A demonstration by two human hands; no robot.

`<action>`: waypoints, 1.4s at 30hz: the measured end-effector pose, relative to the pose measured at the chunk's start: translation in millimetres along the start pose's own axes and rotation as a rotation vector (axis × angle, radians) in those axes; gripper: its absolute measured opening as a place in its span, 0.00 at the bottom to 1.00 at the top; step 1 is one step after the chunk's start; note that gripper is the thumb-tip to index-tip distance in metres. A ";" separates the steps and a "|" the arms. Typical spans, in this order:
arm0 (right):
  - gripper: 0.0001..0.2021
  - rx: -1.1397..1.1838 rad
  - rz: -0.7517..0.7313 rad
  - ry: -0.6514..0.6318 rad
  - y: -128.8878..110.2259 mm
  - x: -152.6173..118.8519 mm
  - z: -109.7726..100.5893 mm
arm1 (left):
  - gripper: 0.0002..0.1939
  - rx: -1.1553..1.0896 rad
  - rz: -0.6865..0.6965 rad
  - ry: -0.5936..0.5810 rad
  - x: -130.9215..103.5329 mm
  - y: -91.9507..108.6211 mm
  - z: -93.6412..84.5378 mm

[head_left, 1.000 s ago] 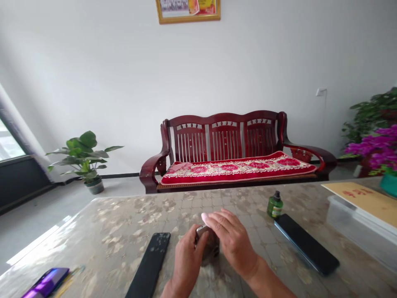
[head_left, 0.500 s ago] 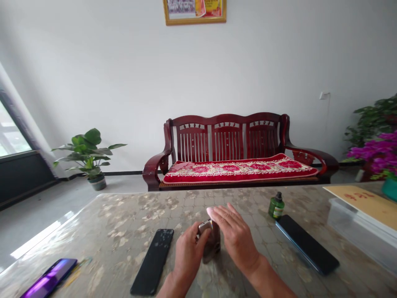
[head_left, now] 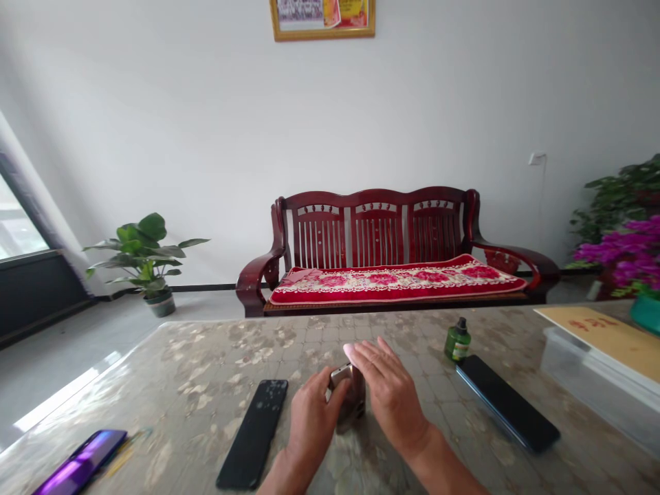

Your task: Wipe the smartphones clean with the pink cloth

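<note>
Near the table's middle, my left hand (head_left: 313,415) is wrapped round a small metallic object (head_left: 341,375), its thumb and fingers on either side of the silvery top end. The object looks like a phone held on edge, though most of it is hidden. My right hand (head_left: 392,393) is beside it, fingers extended and close together, fingertips at its upper right edge. A dark phone (head_left: 254,434) lies left of my hands. Another dark phone (head_left: 508,404) lies to the right, near a small green bottle (head_left: 457,342) with a black cap.
A purple-lit phone (head_left: 82,462) lies on the patterned table (head_left: 170,385) at lower left. At right are a clear box (head_left: 572,364) with a tan folder (head_left: 608,337) on top, and purple flowers (head_left: 626,251). A red wooden bench (head_left: 376,227) stands beyond.
The whole view has shifted very slightly. Both hands keep nearly the same pose around the metallic object.
</note>
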State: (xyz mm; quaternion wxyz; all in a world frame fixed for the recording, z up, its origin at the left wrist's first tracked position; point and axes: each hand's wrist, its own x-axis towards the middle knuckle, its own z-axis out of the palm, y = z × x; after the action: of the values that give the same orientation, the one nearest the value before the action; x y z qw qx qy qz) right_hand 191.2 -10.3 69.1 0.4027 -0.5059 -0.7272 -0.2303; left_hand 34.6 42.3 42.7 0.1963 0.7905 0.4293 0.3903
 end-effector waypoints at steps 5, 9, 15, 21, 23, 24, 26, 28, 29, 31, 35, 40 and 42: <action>0.23 0.026 -0.079 -0.048 -14.5 0.0 -3.9 | 0.10 -0.005 0.043 0.026 -1.5 2.9 1.1; 0.22 0.106 0.051 0.001 -6.2 -3.2 -0.9 | 0.10 0.016 0.044 0.038 -1.7 2.6 -0.2; 0.16 0.555 0.566 0.132 1.0 -12.8 16.3 | 0.12 -0.081 -0.048 0.083 -4.0 -2.5 9.6; 0.14 0.635 0.693 0.206 -5.2 -6.5 25.2 | 0.15 -0.274 -0.114 0.126 -7.2 -5.1 18.8; 0.14 0.558 0.559 0.155 -8.2 -3.1 23.0 | 0.14 -0.323 -0.089 0.108 -6.9 -4.5 18.4; 0.15 0.510 0.474 0.114 -10.7 -2.0 21.5 | 0.13 -0.324 -0.073 0.087 -6.7 -4.2 17.3; 0.17 0.403 0.311 0.045 -17.5 -1.7 18.9 | 0.11 -0.271 -0.059 0.037 -6.8 -4.4 13.4; 0.19 0.302 0.192 0.003 -24.4 -4.7 17.7 | 0.10 -0.187 -0.059 -0.003 -8.2 -6.7 8.0; 0.20 0.262 0.154 -0.015 -26.3 -7.8 17.6 | 0.10 -0.153 -0.053 -0.016 -9.5 -8.8 5.3; 0.21 0.202 0.110 -0.057 -24.4 -17.4 17.7 | 0.10 -0.114 -0.026 -0.024 -13.4 -14.5 0.8; 0.22 0.089 0.159 -0.093 6.1 -46.4 17.3 | 0.11 -0.058 -0.009 0.022 -22.2 -26.6 -2.8; 0.24 -0.020 0.225 -0.070 35.3 -67.1 15.3 | 0.11 -0.046 -0.011 0.046 -26.3 -32.9 -1.4; 0.24 -0.014 0.209 -0.075 25.8 -63.5 15.2 | 0.11 -0.050 -0.008 0.052 -27.0 -33.7 -0.9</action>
State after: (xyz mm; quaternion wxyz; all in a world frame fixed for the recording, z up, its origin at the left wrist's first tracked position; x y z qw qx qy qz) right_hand 220.1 -24.1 6.6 0.3937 -0.5899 -0.6834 -0.1730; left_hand 7.3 38.5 9.5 0.2064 0.7732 0.4277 0.4204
